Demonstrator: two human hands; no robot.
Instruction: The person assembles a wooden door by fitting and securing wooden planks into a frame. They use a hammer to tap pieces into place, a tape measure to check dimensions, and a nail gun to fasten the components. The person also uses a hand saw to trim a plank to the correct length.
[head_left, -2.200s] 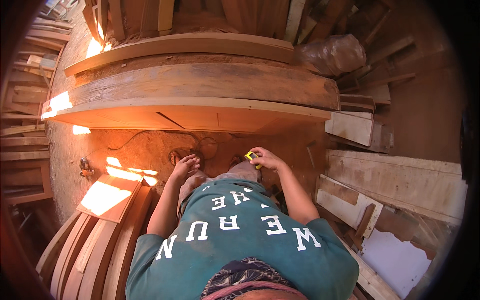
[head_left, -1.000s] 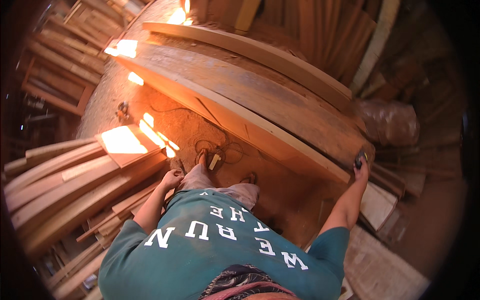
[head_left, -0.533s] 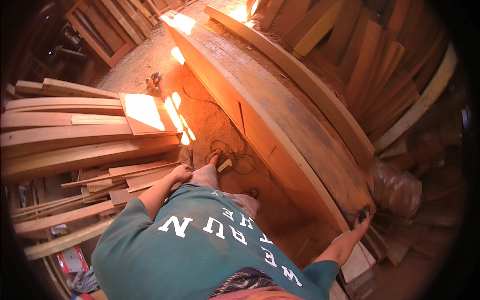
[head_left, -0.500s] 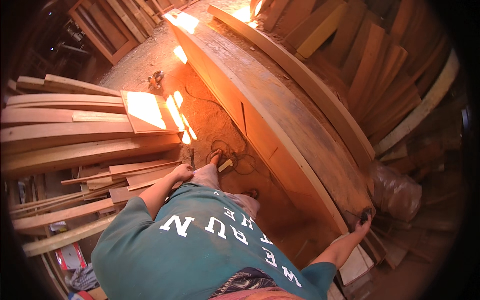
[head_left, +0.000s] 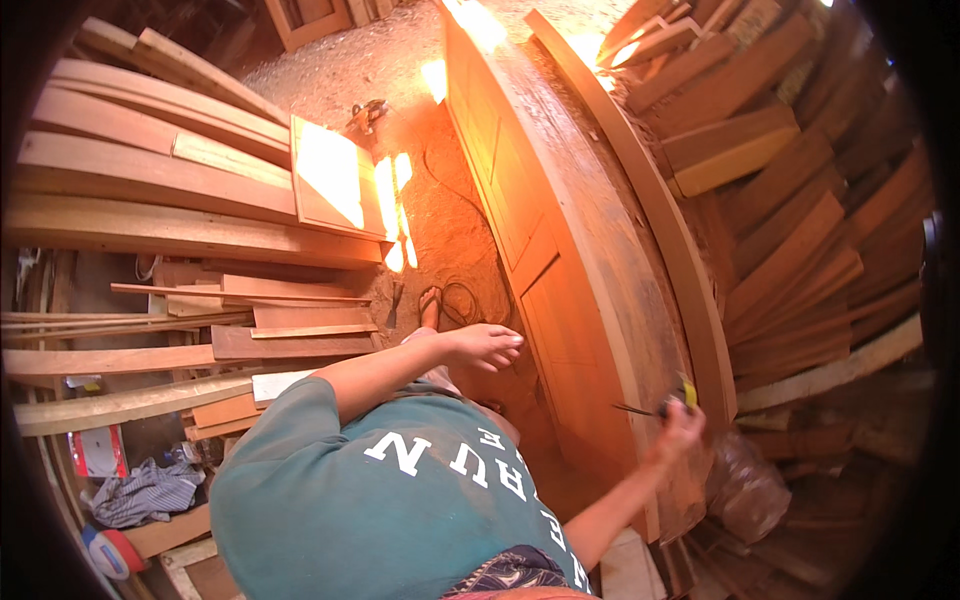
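Note:
My right hand is closed around a small black-and-yellow tape measure, above the near end of a long wooden workbench. A thin dark strip, too blurred to name, sticks out from it to the left. My left hand hangs in front of my body, fingers loosely stretched and nothing seen in them. It is nearest to the bench's panelled wooden side. Along the far side of the benchtop lies a long thick board.
Stacked planks fill the left, with a sunlit panel at their ends. More boards lean at the right. A power tool and a looped cord lie on the dusty floor. Clear plastic wrap sits by the bench's near end.
My right hand has moved left and away from the bench's near end with the tape measure. My left hand has come from my thigh toward the bench. The view has turned.

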